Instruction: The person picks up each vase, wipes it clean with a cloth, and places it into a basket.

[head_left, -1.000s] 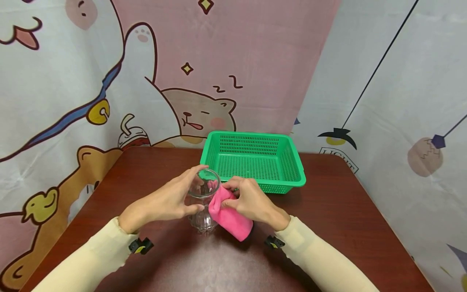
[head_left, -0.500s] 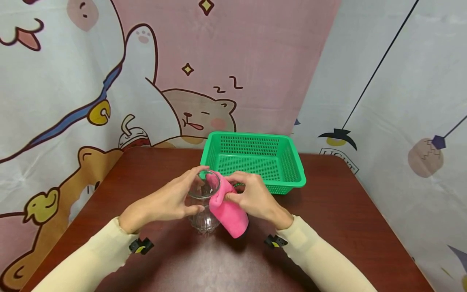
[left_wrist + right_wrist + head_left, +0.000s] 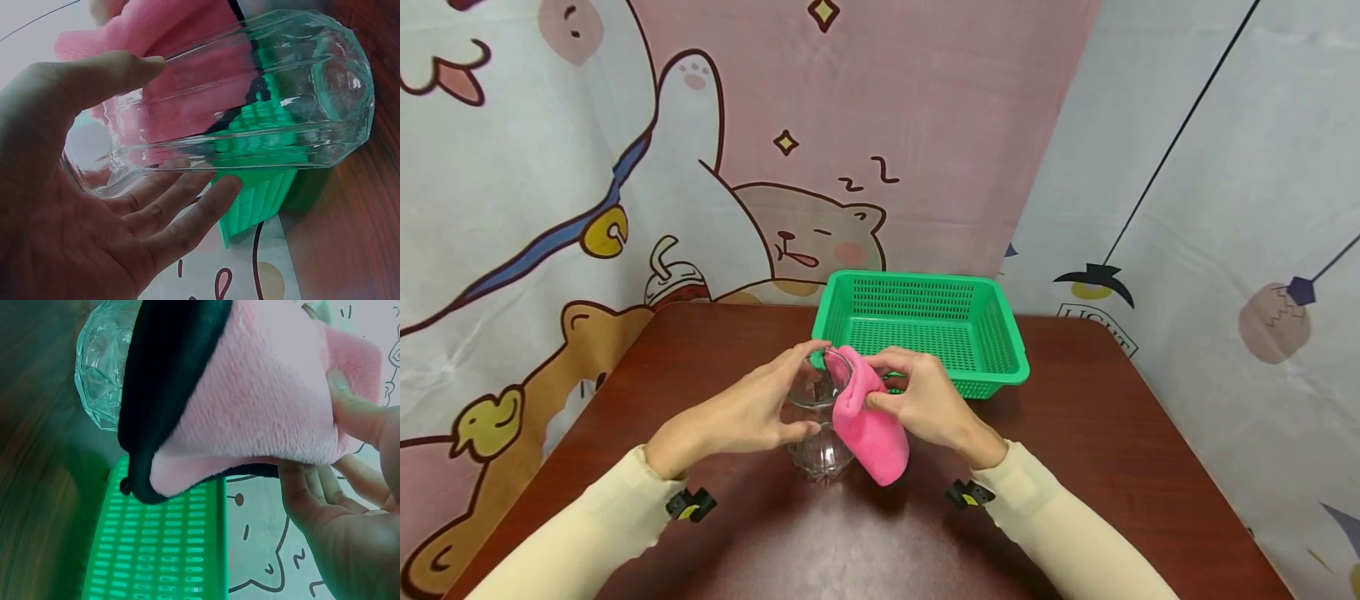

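A clear glass vase [image 3: 822,454] with a faceted body and a flared rim stands upright at the middle of the table. My left hand [image 3: 737,410] grips it from the left, thumb on the near side and fingers round the far side, as the left wrist view also shows. A pink plush cloth [image 3: 880,442] with a dark edging is folded over the vase's right rim. Its lower part hangs down outside the glass. My right hand [image 3: 928,408] pinches the cloth at the rim between thumb and fingers. Some of the cloth [image 3: 194,87] shows through the glass in the left wrist view.
Just behind the hands sits a green perforated plastic basket [image 3: 925,279], at the back of the dark red-brown table [image 3: 1097,467]. A cartoon-printed fabric backdrop [image 3: 955,125] rises behind the table and along its sides.
My right hand has shifted up a little, pulling the cloth up and left so that it reaches over and into the vase's rim. The left hand and vase stay put.
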Available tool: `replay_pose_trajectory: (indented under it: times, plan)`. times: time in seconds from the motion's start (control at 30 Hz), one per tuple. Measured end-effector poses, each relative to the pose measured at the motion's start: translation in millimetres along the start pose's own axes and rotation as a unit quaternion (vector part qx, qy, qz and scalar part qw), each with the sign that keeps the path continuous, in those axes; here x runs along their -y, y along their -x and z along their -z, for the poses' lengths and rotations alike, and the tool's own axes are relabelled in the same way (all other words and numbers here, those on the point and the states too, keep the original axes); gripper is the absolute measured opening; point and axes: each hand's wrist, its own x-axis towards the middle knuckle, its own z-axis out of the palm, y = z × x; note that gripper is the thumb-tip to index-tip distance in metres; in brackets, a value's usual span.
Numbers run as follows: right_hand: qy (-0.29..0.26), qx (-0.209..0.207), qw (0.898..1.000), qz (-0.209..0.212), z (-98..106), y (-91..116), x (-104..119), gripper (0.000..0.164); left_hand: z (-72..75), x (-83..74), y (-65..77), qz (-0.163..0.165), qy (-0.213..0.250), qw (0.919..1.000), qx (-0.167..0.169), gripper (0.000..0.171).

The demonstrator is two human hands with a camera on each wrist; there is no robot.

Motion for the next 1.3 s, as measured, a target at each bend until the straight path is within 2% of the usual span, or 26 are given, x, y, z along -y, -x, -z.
replay_pose_trajectory:
  times: [0.3,0.77,1.07,1.3]
  plan:
    - [-0.017,0.015,1.000,0.000,0,-1,-3,0.041,-1.3,0.6,-0.1,-0.004,-0.002,1.0000,-0.004,0.110]
    - [-0.040,-0.012,0.999,-0.008,-8,2,-3,0.034,-1.5,-0.8,0.6,-0.005,0.004,1.0000,-0.002,0.112]
    - [0.010,-0.016,1.000,0.005,-13,3,-6,0.030,-0.6,-1.6,1.2,-0.003,0.005,1.0000,-0.003,0.111]
    - [0.056,0.028,0.998,-0.003,-16,3,-10,0.030,-2.0,-2.5,1.1,0.000,0.008,1.0000,-0.002,0.110]
